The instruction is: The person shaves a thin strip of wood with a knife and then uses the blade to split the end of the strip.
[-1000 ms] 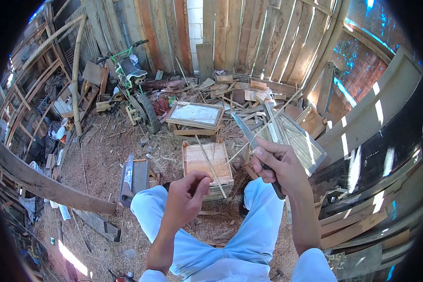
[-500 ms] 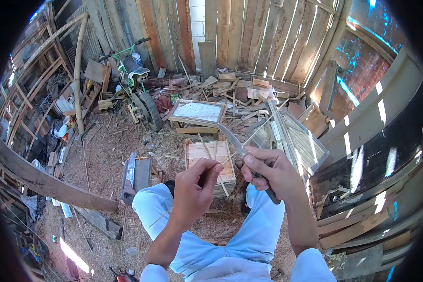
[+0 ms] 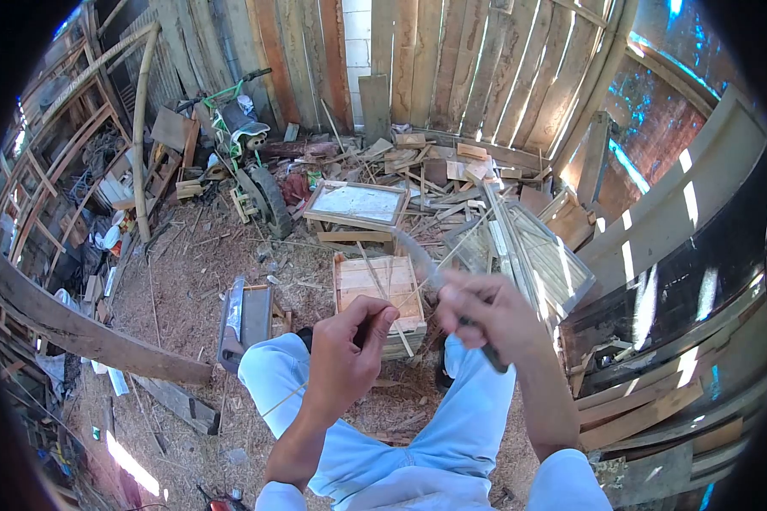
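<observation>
My right hand (image 3: 490, 315) is wrapped round the dark handle of a knife (image 3: 418, 255), whose blade points up and to the left; hand and blade are blurred by motion. Pinched in my left hand (image 3: 354, 349) is a thin wooden strip (image 3: 288, 399), with one end showing below the wrist over my left thigh. Below and beyond the hands stands a wooden box (image 3: 358, 285) between my knees. Another thin stick (image 3: 371, 271) leans across that box.
A framed panel (image 3: 358, 203) lies on wood behind the box, near scattered offcuts (image 3: 435, 175). A green bike (image 3: 247, 149) stands back left. On the left floor is a saw (image 3: 230, 328). A curved beam (image 3: 102, 336) crosses the left side.
Over the last second, the knife and my right hand have moved left, closer to my left hand. The strip now shows below my left wrist.
</observation>
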`<action>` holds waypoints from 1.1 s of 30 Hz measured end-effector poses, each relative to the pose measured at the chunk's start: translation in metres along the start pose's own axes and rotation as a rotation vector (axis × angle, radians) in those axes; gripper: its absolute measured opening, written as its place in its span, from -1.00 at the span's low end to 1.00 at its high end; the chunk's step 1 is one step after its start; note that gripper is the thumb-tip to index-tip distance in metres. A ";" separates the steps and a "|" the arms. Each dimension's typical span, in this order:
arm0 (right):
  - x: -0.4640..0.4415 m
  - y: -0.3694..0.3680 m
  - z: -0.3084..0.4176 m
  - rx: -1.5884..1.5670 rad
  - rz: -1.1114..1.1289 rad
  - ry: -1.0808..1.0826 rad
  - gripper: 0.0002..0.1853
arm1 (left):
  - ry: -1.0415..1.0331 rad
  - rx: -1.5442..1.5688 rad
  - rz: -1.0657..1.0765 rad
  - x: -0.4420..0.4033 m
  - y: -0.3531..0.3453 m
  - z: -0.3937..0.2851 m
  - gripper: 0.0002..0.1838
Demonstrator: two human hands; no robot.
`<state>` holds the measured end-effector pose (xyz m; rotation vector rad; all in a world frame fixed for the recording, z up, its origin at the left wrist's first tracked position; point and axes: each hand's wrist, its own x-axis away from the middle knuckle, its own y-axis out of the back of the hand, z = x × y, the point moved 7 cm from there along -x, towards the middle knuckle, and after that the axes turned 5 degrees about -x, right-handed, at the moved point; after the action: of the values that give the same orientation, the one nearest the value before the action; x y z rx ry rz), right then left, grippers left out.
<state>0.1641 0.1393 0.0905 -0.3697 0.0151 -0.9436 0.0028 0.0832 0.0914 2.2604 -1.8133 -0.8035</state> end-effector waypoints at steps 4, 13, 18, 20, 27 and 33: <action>-0.002 0.002 0.003 -0.073 0.026 0.028 -0.59 | 0.002 -0.009 -0.018 0.001 0.001 0.004 -0.89; -0.002 0.004 0.001 -0.054 0.019 0.018 -0.60 | -0.017 -0.067 -0.040 0.004 0.007 -0.004 -0.91; 0.001 0.013 0.006 -0.076 -0.018 0.035 -0.69 | -0.015 -0.046 -0.032 0.007 0.004 0.000 -0.90; 0.000 0.015 0.007 -0.111 -0.009 0.037 -0.61 | -0.034 -0.074 -0.055 0.006 0.005 -0.004 -0.89; -0.003 0.016 0.011 -0.066 -0.012 0.053 -0.60 | -0.044 -0.085 -0.062 0.009 0.007 -0.005 -0.88; -0.003 0.021 0.009 -0.090 -0.043 0.042 -0.60 | 0.010 -0.052 -0.032 0.010 0.008 0.002 -0.88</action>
<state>0.1802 0.1558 0.0914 -0.4353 0.0883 -0.9952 -0.0036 0.0723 0.0897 2.2623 -1.7358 -0.8333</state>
